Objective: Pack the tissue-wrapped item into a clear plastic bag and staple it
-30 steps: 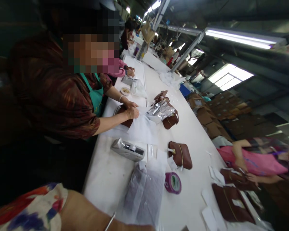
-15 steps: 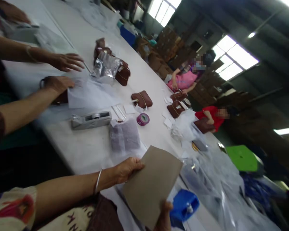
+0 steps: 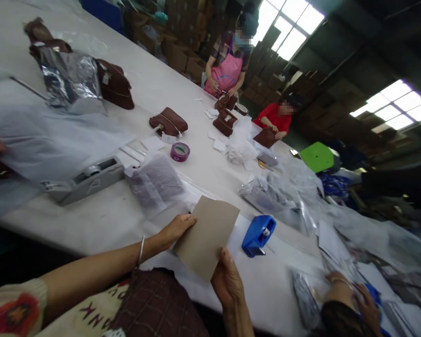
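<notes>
While it tilts above the white table's (image 3: 210, 89) near edge, the brown card (image 3: 206, 234) is gripped by both hands: left hand (image 3: 177, 228) pinching its left edge, right hand (image 3: 228, 283) clasping its bottom, blue dispenser (image 3: 257, 229) just beside.

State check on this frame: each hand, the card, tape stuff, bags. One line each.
left hand: grip on the card's left edge
right hand: grip on the card's bottom edge
cardboard sheet: flat, held tilted above the table
blue tape dispenser: resting on table, untouched
grey tape dispenser: lying on table, roll loaded
purple tape roll: lying flat
brown bag: closed, lying on table
</notes>
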`<state>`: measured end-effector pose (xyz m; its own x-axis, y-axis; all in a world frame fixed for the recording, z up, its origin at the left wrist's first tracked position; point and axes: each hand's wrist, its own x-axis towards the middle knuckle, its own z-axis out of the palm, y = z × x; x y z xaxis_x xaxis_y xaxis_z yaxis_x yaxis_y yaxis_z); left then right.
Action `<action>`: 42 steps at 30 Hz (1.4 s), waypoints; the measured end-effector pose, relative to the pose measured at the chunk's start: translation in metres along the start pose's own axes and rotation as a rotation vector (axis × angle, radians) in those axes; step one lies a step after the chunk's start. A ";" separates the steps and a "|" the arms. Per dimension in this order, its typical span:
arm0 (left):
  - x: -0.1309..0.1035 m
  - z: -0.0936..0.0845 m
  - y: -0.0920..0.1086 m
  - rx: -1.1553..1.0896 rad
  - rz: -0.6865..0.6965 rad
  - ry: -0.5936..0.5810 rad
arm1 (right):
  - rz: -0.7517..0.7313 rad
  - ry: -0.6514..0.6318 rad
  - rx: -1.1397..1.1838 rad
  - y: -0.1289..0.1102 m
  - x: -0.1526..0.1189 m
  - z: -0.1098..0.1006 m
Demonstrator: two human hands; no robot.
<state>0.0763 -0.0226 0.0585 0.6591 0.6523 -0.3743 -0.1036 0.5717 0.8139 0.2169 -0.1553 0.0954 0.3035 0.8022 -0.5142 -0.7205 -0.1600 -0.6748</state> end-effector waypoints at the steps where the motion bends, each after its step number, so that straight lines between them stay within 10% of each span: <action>1: 0.001 0.003 -0.001 0.042 0.010 -0.004 | -0.007 -0.036 -0.017 0.003 0.000 0.002; 6: 0.003 0.011 0.010 0.255 0.121 -0.038 | -0.083 0.079 -0.175 -0.020 -0.002 -0.002; 12: 0.013 0.007 0.011 1.086 0.592 -0.322 | -0.794 0.631 -0.617 -0.119 -0.017 -0.029; 15: 0.019 -0.002 -0.009 1.488 0.764 -0.377 | -1.016 0.776 -1.007 -0.131 -0.016 -0.030; 21: 0.012 -0.016 -0.023 1.659 0.919 -0.212 | -1.240 0.165 -1.710 -0.073 0.024 -0.034; 25: 0.002 -0.019 -0.017 1.716 0.835 -0.167 | -1.208 0.012 -1.874 -0.024 0.047 -0.052; 37: -0.029 -0.056 -0.022 1.618 0.790 -0.069 | -1.005 -0.004 -2.035 0.046 0.046 -0.061; 42: -0.031 -0.028 0.009 1.473 0.983 0.041 | -0.881 -0.005 -2.010 0.044 0.041 -0.051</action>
<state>0.0337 -0.0236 0.0648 0.7518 0.4709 0.4615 0.2956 -0.8664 0.4024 0.2295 -0.1587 0.0170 0.0943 0.9851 0.1441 0.9834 -0.0696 -0.1676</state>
